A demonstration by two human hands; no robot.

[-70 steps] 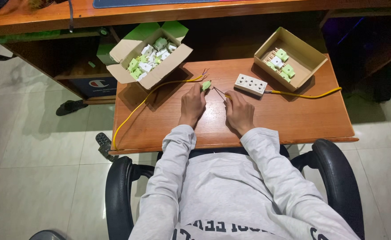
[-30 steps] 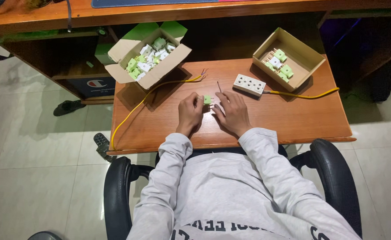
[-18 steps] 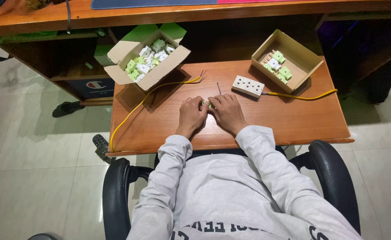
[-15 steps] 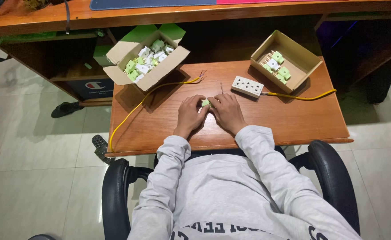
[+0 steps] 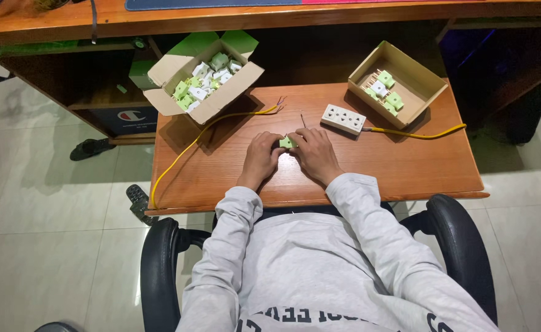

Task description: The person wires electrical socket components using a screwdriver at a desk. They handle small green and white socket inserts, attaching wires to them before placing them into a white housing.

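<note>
Here, head view only.
Left hand (image 5: pixel 261 158): rested on the wooden worktop (image 5: pixel 405 166), fingers pinched on the small green plug piece (image 5: pixel 286 142).
Right hand (image 5: pixel 315 154): closed on the same piece from the other side, with a thin metal tool (image 5: pixel 303 121) rising from its fingers.
Plug piece: between both hands, mid-worktop, near the white socket strip (image 5: pixel 343 118).
Yellow wire (image 5: pixel 206 132): ran from the worktop's left edge toward the open carton of green-and-white parts (image 5: pixel 206 80).
Shallow box (image 5: pixel 418 77): far right corner, a few parts inside.

Pale glossy floor tiles (image 5: pixel 49 246) fill the left; a black swivel chair (image 5: pixel 159 264) faces the wooden table (image 5: pixel 405 172); beneath the upper desk, perhaps shelving.
</note>
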